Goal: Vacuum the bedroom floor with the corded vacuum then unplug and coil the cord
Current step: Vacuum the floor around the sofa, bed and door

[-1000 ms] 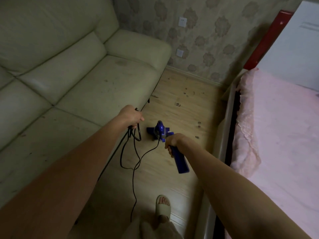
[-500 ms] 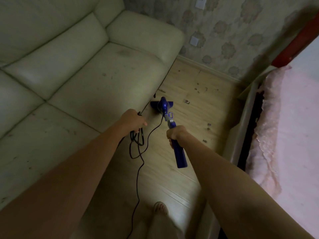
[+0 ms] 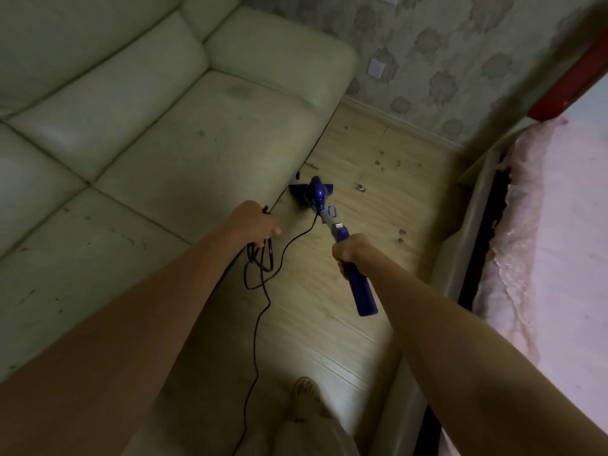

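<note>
Right grip: the right hand (image 3: 353, 255) is wrapped round the blue handle of the vacuum (image 3: 342, 236), fingers curled under it, holding it out ahead with the arm stretched forward.
Left grip: the left hand (image 3: 255, 223) is closed on a bunch of loops of the black cord (image 3: 260, 311), held up beside the front edge of the sofa.
Vacuum: a slim blue stick with a grey section in its tube; it slants from the right hand down and forward to the floor.
Vacuum head: the flat blue head (image 3: 312, 192) sits on the floor just beside the base of the sofa, at its front edge.
Cord: several loops hang below the left hand; one strand arcs over to the vacuum's lower tube, another trails down across the floor toward the bottom of the view.
Floor: light wooden boards (image 3: 329, 291) run between sofa and bed; dark crumbs of debris (image 3: 360, 187) lie just right of the vacuum head and further on toward the wall.
Sofa: pale cushioned sofa (image 3: 148, 126) fills the left side.
Bed: a bed with a pink lace-edged cover (image 3: 543, 241) lines the right side.
Wall: patterned wallpaper with a socket plate (image 3: 376, 68) above the skirting.
Foot: one foot in a light slipper (image 3: 306, 388) stands on the floor at the bottom.
</note>
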Motion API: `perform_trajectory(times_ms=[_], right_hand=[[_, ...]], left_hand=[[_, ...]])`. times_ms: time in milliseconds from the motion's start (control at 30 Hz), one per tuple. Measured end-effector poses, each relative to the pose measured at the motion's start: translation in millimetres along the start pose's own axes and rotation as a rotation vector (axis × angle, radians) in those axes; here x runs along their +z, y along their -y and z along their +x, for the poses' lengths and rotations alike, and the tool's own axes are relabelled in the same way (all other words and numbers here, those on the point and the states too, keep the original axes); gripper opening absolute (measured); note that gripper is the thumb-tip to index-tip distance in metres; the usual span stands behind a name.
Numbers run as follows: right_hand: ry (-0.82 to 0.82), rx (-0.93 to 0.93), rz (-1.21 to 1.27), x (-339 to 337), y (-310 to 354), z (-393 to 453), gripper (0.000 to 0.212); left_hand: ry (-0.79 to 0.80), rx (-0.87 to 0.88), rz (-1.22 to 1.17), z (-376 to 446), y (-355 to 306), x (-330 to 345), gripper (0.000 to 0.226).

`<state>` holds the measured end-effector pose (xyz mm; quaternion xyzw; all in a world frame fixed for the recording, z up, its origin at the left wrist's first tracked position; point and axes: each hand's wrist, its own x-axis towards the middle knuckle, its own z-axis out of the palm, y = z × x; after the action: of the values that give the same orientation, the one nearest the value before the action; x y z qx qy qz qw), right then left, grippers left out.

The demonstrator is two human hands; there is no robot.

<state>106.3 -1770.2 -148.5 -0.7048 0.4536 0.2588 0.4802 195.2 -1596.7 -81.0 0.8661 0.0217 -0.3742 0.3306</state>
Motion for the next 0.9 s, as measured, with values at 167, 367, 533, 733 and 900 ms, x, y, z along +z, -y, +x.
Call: perform_trajectory(times_ms=[167,367,533,733,900], right_hand=[[0.005,0.027,-0.097,11,-33,-30,0.026],[0.006,0.068,-0.103,15,-68,-82,0.008],[0.081,0.082,-0.059,36,-94,-153,0.007],[0.143,0.104,0.15,69,-125,-240,0.032],[0.099,0.085,0.279,104,-142,-282,0.037]], left_hand=[[-0.005,0.023,0.037,-21,8,1,0.015],[0.014,0.145,0.054,-68,6,-2,0.019],[0.074,0.246,0.046,-139,21,2,0.021],[0.11,0.308,0.034,-209,61,-2,0.023],[0.082,0.337,0.067,-241,93,-10,0.019]])
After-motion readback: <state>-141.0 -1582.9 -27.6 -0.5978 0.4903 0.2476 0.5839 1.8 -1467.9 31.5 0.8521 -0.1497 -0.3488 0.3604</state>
